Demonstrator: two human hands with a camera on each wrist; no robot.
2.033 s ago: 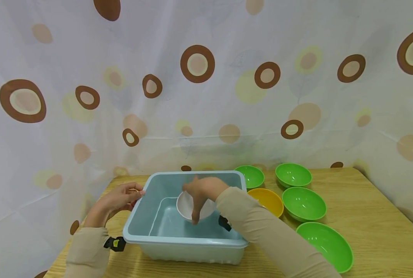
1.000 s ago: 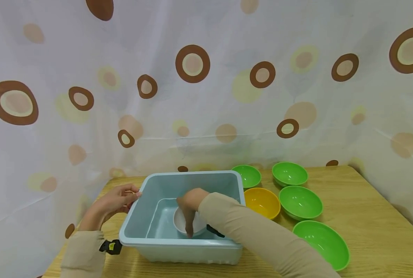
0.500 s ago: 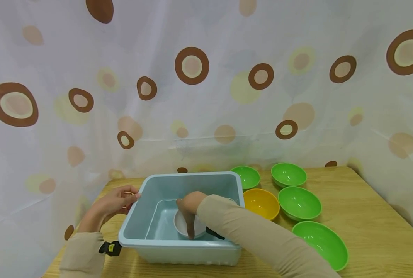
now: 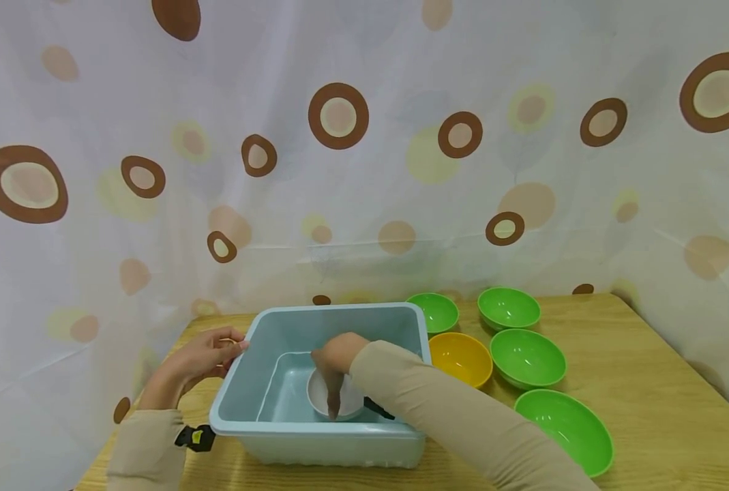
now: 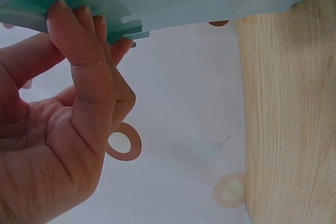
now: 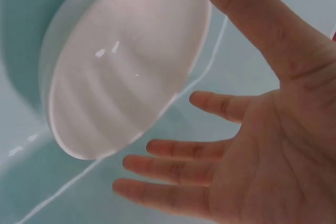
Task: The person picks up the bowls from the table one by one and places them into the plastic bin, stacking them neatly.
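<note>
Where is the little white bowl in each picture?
Head view: the small round white bowl sits low in the middle, inside the light blue plastic tub, under the right hand.
Left wrist view: not in it; only the tub's rim, which the left hand holds.
Right wrist view: upper left, beside the open hand.
Shared landmark: the blue tub.

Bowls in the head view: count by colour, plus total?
Green bowls: 4
Yellow bowl: 1
White bowl: 1, inside the blue tub, under the right hand
Total: 6 bowls
</note>
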